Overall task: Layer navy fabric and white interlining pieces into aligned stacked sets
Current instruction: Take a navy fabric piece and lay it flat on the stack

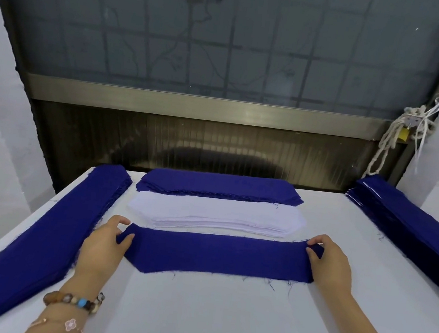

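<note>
A single navy piece [216,256] lies flat on the white table [223,317], and its long axis runs straight from the left hand [105,243] to the right hand [330,264], parallel to the far edge of the table. The left hand grips the left end of the piece between the thumb and the curled fingers; the right hand pinches the right end, which is lifted a little and curls upward at the fingertips. The corner near the left hand is cut at a slant, so this end points outward to the left; the shape of the other end is hidden by the right hand. Just beyond both hands, very near the far edge of the piece, sits the white interlining stack [215,215], with the same long axis. Beyond it, touching or nearly touching, lies a short navy stack [218,186], also parallel. To the outer side of the left hand a long navy stack [41,228] runs from near to far, at an angle to the held piece. Well apart from the right hand, on its outer side, another navy stack [411,229] lies along the table's edge. The left wrist wears a bead bracelet [74,300]. Behind the table stands a frosted window [227,44] in a metal frame, and a cord bundle [408,127] hangs at its right corner.
</note>
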`<action>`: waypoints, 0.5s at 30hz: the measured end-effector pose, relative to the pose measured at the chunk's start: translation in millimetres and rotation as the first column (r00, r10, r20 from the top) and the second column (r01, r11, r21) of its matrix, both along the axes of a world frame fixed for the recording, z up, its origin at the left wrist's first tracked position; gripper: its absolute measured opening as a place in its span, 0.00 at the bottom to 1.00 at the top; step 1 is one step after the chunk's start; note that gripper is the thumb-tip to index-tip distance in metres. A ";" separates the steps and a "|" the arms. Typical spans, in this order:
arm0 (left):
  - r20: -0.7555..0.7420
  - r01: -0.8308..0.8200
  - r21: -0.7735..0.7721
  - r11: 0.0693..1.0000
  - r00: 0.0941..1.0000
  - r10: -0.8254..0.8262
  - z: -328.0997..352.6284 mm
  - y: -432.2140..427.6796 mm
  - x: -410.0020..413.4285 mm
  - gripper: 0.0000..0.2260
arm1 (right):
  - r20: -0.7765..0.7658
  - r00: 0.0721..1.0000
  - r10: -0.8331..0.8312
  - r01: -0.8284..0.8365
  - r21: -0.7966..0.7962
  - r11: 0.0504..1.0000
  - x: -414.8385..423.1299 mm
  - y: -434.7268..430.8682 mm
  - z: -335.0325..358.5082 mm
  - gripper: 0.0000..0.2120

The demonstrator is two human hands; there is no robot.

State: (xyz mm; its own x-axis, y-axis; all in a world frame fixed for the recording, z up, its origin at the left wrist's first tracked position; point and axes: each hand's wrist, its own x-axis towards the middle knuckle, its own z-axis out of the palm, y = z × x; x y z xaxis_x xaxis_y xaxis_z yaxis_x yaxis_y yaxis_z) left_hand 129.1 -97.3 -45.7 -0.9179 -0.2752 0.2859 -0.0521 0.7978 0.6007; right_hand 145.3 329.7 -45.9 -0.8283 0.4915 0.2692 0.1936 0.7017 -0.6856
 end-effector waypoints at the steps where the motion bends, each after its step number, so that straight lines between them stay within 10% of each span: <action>1: 0.001 -0.005 -0.001 1.000 1.000 0.005 0.2 -0.1 -0.1 0.12 | 0.007 1.000 -0.003 0.003 0.014 1.000 0.2 -0.2 0.1 0.05; 15: -0.015 -0.052 0.021 0.998 0.998 0.053 2.0 0.2 1.6 0.10 | 0.132 0.950 -0.283 0.244 0.250 0.937 -0.1 -2.5 -1.1 0.05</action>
